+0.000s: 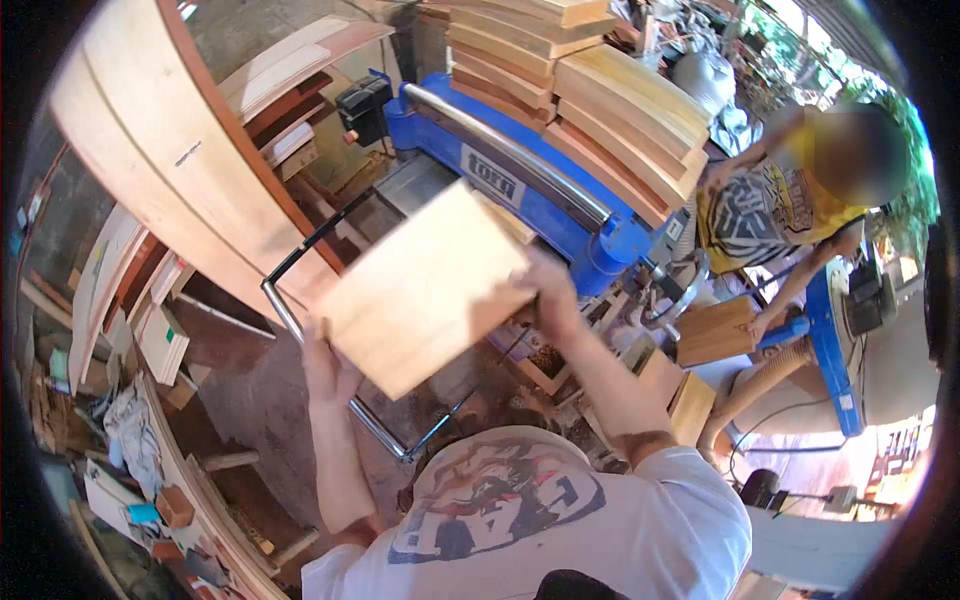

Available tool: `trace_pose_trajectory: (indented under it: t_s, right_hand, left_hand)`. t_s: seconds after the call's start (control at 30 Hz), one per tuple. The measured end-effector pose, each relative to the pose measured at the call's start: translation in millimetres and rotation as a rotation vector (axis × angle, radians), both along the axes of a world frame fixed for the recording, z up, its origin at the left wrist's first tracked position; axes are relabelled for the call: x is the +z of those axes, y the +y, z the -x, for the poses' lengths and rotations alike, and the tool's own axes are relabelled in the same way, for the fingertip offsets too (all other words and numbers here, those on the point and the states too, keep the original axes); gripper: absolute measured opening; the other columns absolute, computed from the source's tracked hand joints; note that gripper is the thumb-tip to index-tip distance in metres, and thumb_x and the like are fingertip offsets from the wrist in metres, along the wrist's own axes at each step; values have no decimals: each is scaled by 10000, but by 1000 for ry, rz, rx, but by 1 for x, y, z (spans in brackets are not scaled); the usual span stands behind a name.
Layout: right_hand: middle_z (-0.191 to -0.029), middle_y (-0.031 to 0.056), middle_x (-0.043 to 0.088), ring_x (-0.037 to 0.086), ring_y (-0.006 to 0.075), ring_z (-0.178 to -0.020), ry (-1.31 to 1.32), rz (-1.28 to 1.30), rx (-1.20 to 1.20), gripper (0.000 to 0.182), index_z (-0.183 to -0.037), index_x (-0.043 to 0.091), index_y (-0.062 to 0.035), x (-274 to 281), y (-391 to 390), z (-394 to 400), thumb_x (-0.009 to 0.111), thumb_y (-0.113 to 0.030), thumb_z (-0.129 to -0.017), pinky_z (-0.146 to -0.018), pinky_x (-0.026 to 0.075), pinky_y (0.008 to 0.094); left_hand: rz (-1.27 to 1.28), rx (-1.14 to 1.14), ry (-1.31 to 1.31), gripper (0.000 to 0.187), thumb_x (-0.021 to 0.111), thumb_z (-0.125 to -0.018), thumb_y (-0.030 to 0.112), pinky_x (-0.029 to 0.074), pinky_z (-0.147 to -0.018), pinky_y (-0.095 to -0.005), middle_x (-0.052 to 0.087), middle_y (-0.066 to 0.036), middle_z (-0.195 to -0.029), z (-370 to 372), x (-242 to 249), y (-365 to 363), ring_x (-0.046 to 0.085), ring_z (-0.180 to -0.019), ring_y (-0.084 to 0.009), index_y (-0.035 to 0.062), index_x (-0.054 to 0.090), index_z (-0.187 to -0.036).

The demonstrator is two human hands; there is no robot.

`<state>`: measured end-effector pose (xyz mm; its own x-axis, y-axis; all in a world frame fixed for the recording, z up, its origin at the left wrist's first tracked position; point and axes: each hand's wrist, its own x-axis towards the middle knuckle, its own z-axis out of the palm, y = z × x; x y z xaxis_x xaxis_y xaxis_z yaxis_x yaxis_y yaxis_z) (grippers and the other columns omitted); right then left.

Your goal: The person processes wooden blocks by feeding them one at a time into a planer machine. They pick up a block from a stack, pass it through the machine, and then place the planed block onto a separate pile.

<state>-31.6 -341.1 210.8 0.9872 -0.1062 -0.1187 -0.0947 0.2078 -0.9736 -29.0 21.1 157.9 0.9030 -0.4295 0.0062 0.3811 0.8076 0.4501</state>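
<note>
A pale, smooth wooden board [420, 290] is held up in front of my chest, tilted, between both hands. My left hand [325, 365] grips its near left edge, while my right hand [550, 295] closes on the right edge; some fingers of both are hidden. Just beyond the board is a blue planer [540, 200] marked "torq", with a shiny roller [505, 155] along its top. A black and chrome metal frame [285, 305] sticks out from the machine's front, partly beneath the board.
Thick planks [625, 100] are stacked on the planer. Right of it, a co-worker in a yellow top [765, 215] has a hand on a brown board [715, 332], near a blue machine stand [835, 350]. Tall wooden panels [150, 130] lean at left; more boards [105, 290] stand below.
</note>
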Motion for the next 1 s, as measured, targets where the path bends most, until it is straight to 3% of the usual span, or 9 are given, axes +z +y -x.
trace_pose_trajectory:
  t_s: [0.07,0.17,0.23,0.33,0.4,0.57,0.67,0.77,1.0]
  right_hand:
    - [-1169,116,639,605,217,-1064,26,-65,57,479,-1337,552,16,-37,8,14,592,-234,-930,-969,452,338]
    - [-1088,107,642,623,189,-936,232,-191,-22,489,-1363,514,1,-84,21,38,587,-284,-972,-803,503,317]
    - [-984,78,650,624,157,-783,303,-245,-110,472,-1344,518,-11,-99,24,43,567,-332,-1002,-623,516,289]
    - [-993,80,647,617,138,-808,218,56,-259,484,-1349,493,0,-140,13,76,593,-315,-996,-697,521,292]
    - [-1034,84,650,612,133,-838,184,259,-238,522,-1364,471,28,-153,-3,108,635,-282,-978,-756,515,296]
    - [-950,95,658,649,183,-856,309,552,-369,512,-1295,554,9,-218,-31,188,680,-320,-922,-780,521,343]
    - [-976,118,658,654,210,-869,273,635,-294,472,-1273,570,12,-213,-32,216,684,-279,-918,-769,526,352]
    - [-971,135,675,666,234,-833,286,787,-215,468,-1293,557,11,-171,-24,213,675,-224,-905,-777,533,358]
    - [-1009,170,680,681,293,-821,316,818,-176,507,-1316,549,-1,-155,-48,195,680,-232,-884,-759,541,392]
  left_hand:
    - [-606,339,207,603,558,-996,409,481,-1020,-458,550,-212,-1366,19,7,-38,567,-1236,-331,-38,448,-1387]
    - [-373,315,323,560,585,-997,362,473,-1034,-450,566,-173,-1358,22,-60,-49,567,-1240,-297,-30,464,-1378]
    - [-399,309,389,549,586,-1002,348,477,-1028,-441,577,-158,-1345,8,-81,-66,571,-1233,-277,-19,457,-1389]
    - [-558,385,505,550,610,-994,327,482,-1016,-423,584,-139,-1335,-30,-90,-93,584,-1209,-254,-7,449,-1400]
    - [-469,377,460,543,631,-984,312,486,-1005,-408,601,-136,-1305,-63,-137,-103,595,-1186,-251,-29,462,-1371]
    - [-547,517,589,568,622,-969,305,498,-978,-391,588,-194,-1301,-109,-141,-165,613,-1161,-256,-94,456,-1338]
    - [-689,614,509,624,572,-963,356,488,-974,-420,584,-273,-1281,-135,-171,-198,632,-1123,-323,-152,451,-1303]
    - [-1225,617,568,681,524,-964,420,454,-997,-466,583,-326,-1255,-147,-159,-223,622,-1110,-402,-180,453,-1279]
    - [-1259,791,525,746,485,-982,459,396,-1063,-481,466,-366,-1370,-163,-140,-278,497,-1262,-455,-171,373,-1365]
